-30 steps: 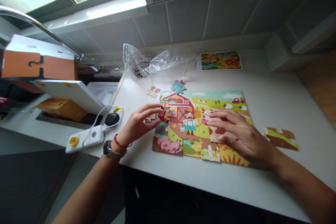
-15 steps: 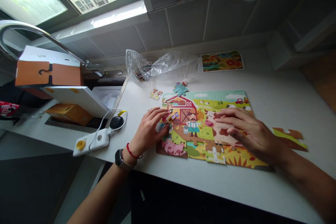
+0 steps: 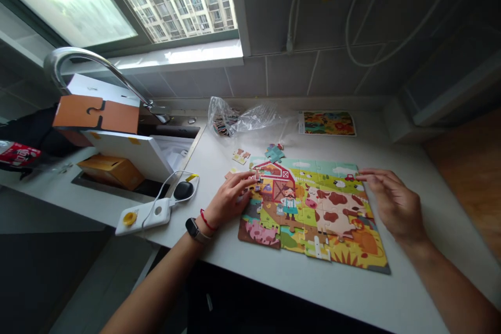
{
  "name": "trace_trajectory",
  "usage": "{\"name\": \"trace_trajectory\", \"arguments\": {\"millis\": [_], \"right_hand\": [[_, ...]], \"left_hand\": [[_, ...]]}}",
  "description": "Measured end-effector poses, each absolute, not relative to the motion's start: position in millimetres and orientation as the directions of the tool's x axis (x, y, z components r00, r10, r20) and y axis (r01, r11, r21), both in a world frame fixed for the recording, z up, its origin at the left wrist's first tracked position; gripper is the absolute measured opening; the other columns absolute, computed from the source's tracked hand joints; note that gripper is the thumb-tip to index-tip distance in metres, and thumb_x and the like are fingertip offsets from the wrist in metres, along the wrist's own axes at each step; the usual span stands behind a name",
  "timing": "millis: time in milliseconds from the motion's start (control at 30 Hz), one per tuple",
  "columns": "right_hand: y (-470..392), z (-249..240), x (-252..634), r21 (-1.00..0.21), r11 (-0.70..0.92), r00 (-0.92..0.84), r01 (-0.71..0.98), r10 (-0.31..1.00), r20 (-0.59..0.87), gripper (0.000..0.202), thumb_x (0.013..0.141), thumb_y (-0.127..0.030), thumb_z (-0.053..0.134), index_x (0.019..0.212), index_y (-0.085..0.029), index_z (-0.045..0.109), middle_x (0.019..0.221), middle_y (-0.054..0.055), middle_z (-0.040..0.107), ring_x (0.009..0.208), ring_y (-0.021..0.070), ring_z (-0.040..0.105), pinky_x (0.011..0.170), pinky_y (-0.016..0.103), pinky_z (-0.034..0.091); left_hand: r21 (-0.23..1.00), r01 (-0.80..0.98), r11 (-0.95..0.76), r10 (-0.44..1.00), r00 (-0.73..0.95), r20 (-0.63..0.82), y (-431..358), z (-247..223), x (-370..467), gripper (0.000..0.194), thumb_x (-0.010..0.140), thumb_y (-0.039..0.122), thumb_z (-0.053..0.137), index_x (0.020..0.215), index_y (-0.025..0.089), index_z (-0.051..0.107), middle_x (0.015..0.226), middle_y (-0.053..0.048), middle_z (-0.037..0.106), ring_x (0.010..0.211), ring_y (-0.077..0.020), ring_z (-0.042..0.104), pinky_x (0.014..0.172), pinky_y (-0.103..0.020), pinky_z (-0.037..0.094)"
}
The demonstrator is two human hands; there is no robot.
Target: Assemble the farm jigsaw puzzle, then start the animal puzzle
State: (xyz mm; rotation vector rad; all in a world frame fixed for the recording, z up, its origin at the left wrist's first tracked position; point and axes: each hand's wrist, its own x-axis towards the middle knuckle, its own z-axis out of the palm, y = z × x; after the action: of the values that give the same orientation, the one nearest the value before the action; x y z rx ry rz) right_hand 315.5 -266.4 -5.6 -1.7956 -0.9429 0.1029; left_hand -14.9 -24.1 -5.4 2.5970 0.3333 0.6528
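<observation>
- Puzzle [image 3: 297, 214] fills lower centre of the frame, its bottom edge near the tabletop's [image 3: 332, 284] front edge.
- Open strip above it, below the card [image 3: 329, 122]; plastic bag [image 3: 260, 117] to the upper left.
- Left hand [image 3: 230, 198] bent over the left edge; can't tell whether it's gripping.
- Right hand [image 3: 399, 203], fingers stretched to the upper-right corner; grip unclear too.

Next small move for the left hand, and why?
Probably press down gently with the left hand at the puzzle's left edge, by the printed barn: the hand partly covers that edge, so the fit there is unclear, and the right hand, at the opposite edge, might steady it.
</observation>
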Motion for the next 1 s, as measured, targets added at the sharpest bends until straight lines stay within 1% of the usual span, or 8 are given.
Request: {"name": "trace_trajectory", "arguments": {"millis": [133, 233, 333, 467, 567, 633, 800, 1000], "right_hand": [[-262.8, -9.9, 323.0, -0.841, -0.120, 0.721, 0.527, 0.588, 0.367, 0.039, 0.099, -0.055, 0.063, 0.084, -0.022, 0.077, 0.102, 0.010, 0.075, 0.102, 0.0281, 0.072, 0.096, 0.045, 0.056], [-262.4, -15.5, 323.6, -0.842, -0.126, 0.733, 0.525, 0.569, 0.372, 0.039, 0.099, -0.056, 0.062, 0.084, -0.022, 0.077, 0.101, 0.010, 0.074, 0.099, 0.0283, 0.072, 0.091, 0.045, 0.057], [-261.2, -20.2, 322.4, -0.794, -0.182, 0.700, 0.580, 0.609, 0.372, 0.040, 0.099, -0.056, 0.061, 0.085, -0.022, 0.077, 0.101, 0.010, 0.074, 0.097, 0.0279, 0.072, 0.087, 0.044, 0.059], [-256.5, -22.6, 320.0, -0.725, -0.207, 0.637, 0.657, 0.665, 0.388, 0.040, 0.095, -0.057, 0.064, 0.081, -0.022, 0.076, 0.096, 0.010, 0.074, 0.095, 0.0293, 0.072, 0.092, 0.046, 0.059], [-253.8, -23.1, 318.3, -0.669, -0.230, 0.603, 0.707, 0.690, 0.400, 0.040, 0.094, -0.057, 0.064, 0.081, -0.022, 0.076, 0.096, 0.011, 0.074, 0.095, 0.0314, 0.071, 0.093, 0.049, 0.058], [-253.2, -23.0, 317.4, -0.633, -0.243, 0.583, 0.735, 0.703, 0.408, 0.039, 0.094, -0.057, 0.064, 0.080, -0.023, 0.076, 0.096, 0.011, 0.074, 0.095, 0.0322, 0.070, 0.092, 0.050, 0.057], [-254.0, -21.3, 315.1, -0.565, -0.260, 0.546, 0.783, 0.723, 0.423, 0.037, 0.095, -0.055, 0.062, 0.082, -0.023, 0.075, 0.098, 0.012, 0.073, 0.096, 0.0318, 0.069, 0.093, 0.049, 0.057], [-253.8, -20.0, 313.3, -0.507, -0.272, 0.516, 0.818, 0.736, 0.438, 0.036, 0.097, -0.053, 0.062, 0.084, -0.022, 0.075, 0.099, 0.012, 0.073, 0.097, 0.0326, 0.069, 0.092, 0.050, 0.057]], "left_hand": [[0.502, 0.098, -0.859, 0.343, 0.838, 0.424, -23.8, -8.6, -17.0, 0.040, 0.103, 0.010, 0.059, 0.141, 0.025, 0.061, 0.144, -0.013, 0.065, 0.132, -0.0242, 0.067, 0.107, -0.047, 0.063], [0.506, 0.084, -0.859, 0.347, 0.820, 0.454, -22.7, -9.2, -16.2, 0.036, 0.105, 0.014, 0.059, 0.139, 0.024, 0.061, 0.146, -0.014, 0.063, 0.134, -0.0249, 0.066, 0.108, -0.048, 0.063], [0.505, 0.052, -0.862, 0.320, 0.827, 0.462, -21.6, -9.5, -14.8, 0.033, 0.106, 0.016, 0.060, 0.139, 0.023, 0.063, 0.143, -0.014, 0.066, 0.131, -0.0241, 0.068, 0.108, -0.045, 0.063], [0.502, 0.011, -0.865, 0.273, 0.849, 0.452, -21.4, -9.1, -14.7, 0.027, 0.106, 0.016, 0.058, 0.130, 0.021, 0.070, 0.135, -0.014, 0.072, 0.125, -0.0232, 0.072, 0.106, -0.043, 0.063], [0.502, -0.016, -0.865, 0.245, 0.859, 0.450, -22.1, -8.2, -15.6, 0.028, 0.105, 0.011, 0.054, 0.119, 0.022, 0.075, 0.129, -0.013, 0.075, 0.129, -0.0241, 0.069, 0.109, -0.045, 0.062], [0.504, -0.034, -0.863, 0.230, 0.861, 0.453, -22.8, -7.6, -16.5, 0.030, 0.103, 0.009, 0.055, 0.115, 0.024, 0.078, 0.125, -0.011, 0.077, 0.132, -0.0247, 0.068, 0.110, -0.047, 0.061], [0.506, -0.061, -0.860, 0.213, 0.860, 0.465, -25.0, -4.1, -20.1, 0.033, 0.101, 0.008, 0.058, 0.119, 0.026, 0.078, 0.124, -0.010, 0.078, 0.133, -0.0249, 0.068, 0.111, -0.047, 0.061], [0.489, -0.066, -0.870, 0.202, 0.856, 0.476, -25.5, -2.7, -23.5, 0.035, 0.099, 0.004, 0.054, 0.118, 0.023, 0.077, 0.125, -0.011, 0.078, 0.131, -0.0255, 0.068, 0.109, -0.047, 0.061]]}}
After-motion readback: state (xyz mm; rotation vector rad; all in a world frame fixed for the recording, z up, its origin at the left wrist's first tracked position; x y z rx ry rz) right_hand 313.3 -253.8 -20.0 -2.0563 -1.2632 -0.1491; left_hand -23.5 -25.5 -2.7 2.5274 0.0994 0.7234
